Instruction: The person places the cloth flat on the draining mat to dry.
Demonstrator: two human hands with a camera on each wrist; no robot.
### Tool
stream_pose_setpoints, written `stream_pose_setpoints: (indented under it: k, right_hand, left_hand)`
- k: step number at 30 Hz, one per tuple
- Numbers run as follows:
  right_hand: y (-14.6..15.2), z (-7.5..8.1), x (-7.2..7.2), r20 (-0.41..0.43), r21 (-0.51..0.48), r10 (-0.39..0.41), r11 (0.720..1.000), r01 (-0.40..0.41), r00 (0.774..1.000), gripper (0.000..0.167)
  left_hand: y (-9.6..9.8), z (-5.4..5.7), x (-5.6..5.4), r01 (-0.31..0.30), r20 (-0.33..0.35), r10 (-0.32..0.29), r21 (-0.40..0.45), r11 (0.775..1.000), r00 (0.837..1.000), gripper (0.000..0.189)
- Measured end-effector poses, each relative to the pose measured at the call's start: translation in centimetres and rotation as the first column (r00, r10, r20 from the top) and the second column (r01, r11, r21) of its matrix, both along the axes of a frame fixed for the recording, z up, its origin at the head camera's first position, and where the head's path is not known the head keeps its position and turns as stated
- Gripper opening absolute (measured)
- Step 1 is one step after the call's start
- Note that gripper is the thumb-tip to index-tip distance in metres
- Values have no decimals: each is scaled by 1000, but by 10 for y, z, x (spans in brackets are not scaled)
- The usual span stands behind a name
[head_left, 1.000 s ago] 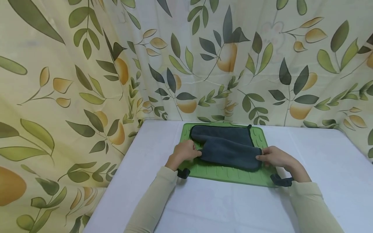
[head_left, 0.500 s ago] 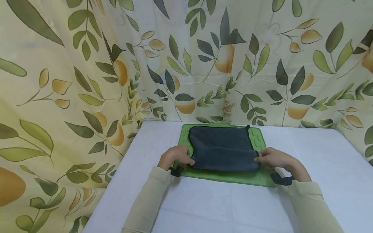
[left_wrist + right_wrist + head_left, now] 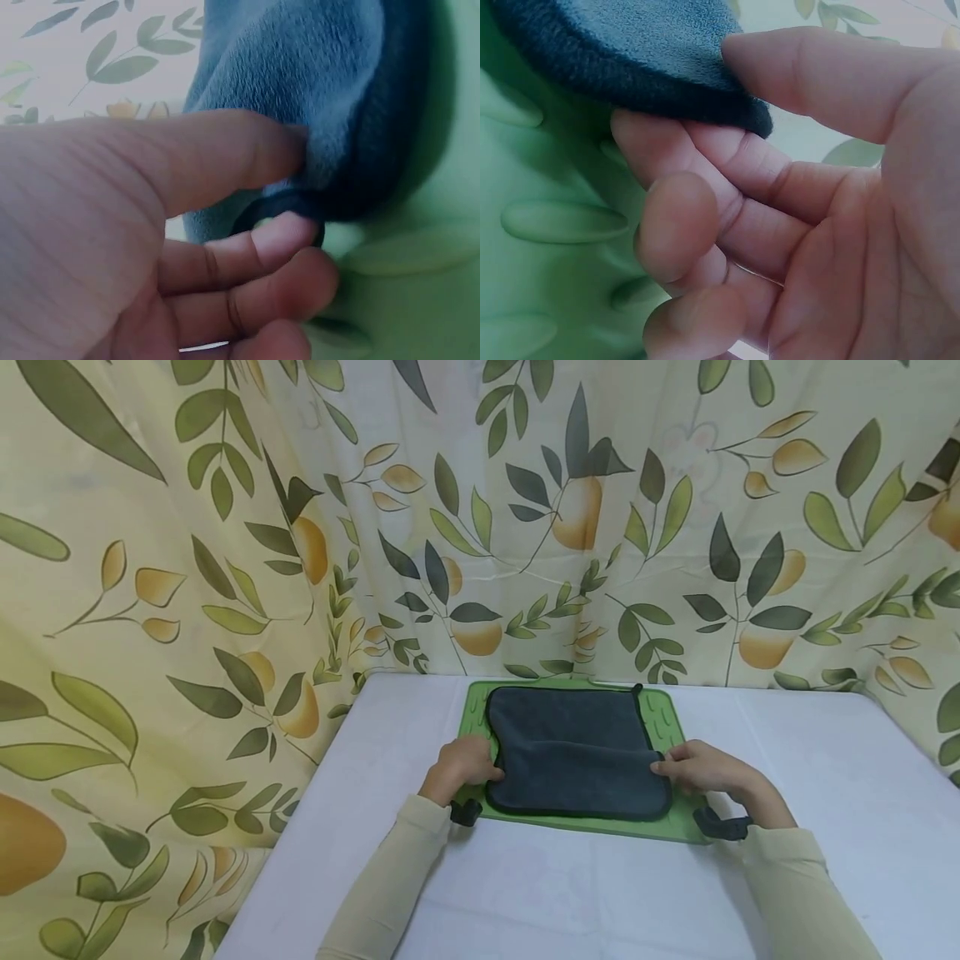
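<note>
A dark blue-grey cloth (image 3: 577, 781) with black edging lies on a green ridged mat (image 3: 678, 822). Its near part stands in a raised crease across the middle, while the far part lies flat. My left hand (image 3: 467, 762) pinches the cloth's left edge; in the left wrist view the thumb presses on the fuzzy fabric (image 3: 300, 67) with fingers beneath the edge. At the right edge my right hand (image 3: 708, 768) pinches the cloth between thumb and fingers, and the right wrist view shows the thumb above the dark border (image 3: 667, 97).
The mat rests on a table with a white cover (image 3: 540, 893). A curtain (image 3: 480, 527) printed with leaves and fruit hangs behind and along the left side. Each wrist wears a black strap mount (image 3: 722, 824).
My left hand has shifted toward the left and nearer, drawing out the cloth's bunched left side. The near edge now lies lower and flatter on the mat. The right hand has hardly moved.
</note>
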State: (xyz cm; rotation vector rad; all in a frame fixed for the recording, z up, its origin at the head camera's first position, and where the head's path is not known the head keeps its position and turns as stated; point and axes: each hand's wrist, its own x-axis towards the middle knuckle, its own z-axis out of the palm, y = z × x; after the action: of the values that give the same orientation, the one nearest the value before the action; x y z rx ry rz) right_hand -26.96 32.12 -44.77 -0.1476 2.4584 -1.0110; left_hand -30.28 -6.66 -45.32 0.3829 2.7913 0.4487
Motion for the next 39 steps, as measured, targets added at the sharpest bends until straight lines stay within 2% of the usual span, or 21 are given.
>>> stream_pose_setpoints:
  k: [4,8,18,24,26,30,34,37,39]
  right_hand:
    - [1,0,1,4,-1,-3,1000,3,1000,29]
    - [2,0,1,6,4,19,1000,-19,1000,30]
    - [4,3,4,15,15,48,999,-48,999,38]
    - [1,-3,5,55,-23,91,996,-90,994,37]
    - [0,-4,5,58,-18,90,996,-89,994,36]
    - [-1,-4,5,49,11,74,997,-75,996,32]
    - [0,-2,5,55,2,54,999,-54,997,24]
    - [1,0,4,71,-82,92,993,-86,993,19]
    - [4,0,5,78,-154,150,978,-137,986,18]
  left_hand:
    - [-1,1,-2,0,52,-2,40,999,999,54]
    - [-10,5,-5,4,111,-15,102,995,994,51]
    - [-37,17,-15,-18,126,-11,223,975,992,45]
    - [-42,12,-14,-15,155,-12,167,986,988,41]
    - [-41,10,-13,-3,164,-19,135,991,986,38]
    - [-39,9,-12,29,187,-55,138,990,981,28]
    - [-41,11,-11,52,233,-103,213,976,967,25]
    - [-46,13,-11,87,289,-180,305,948,940,22]
    - [-48,14,-12,124,310,-238,346,930,921,29]
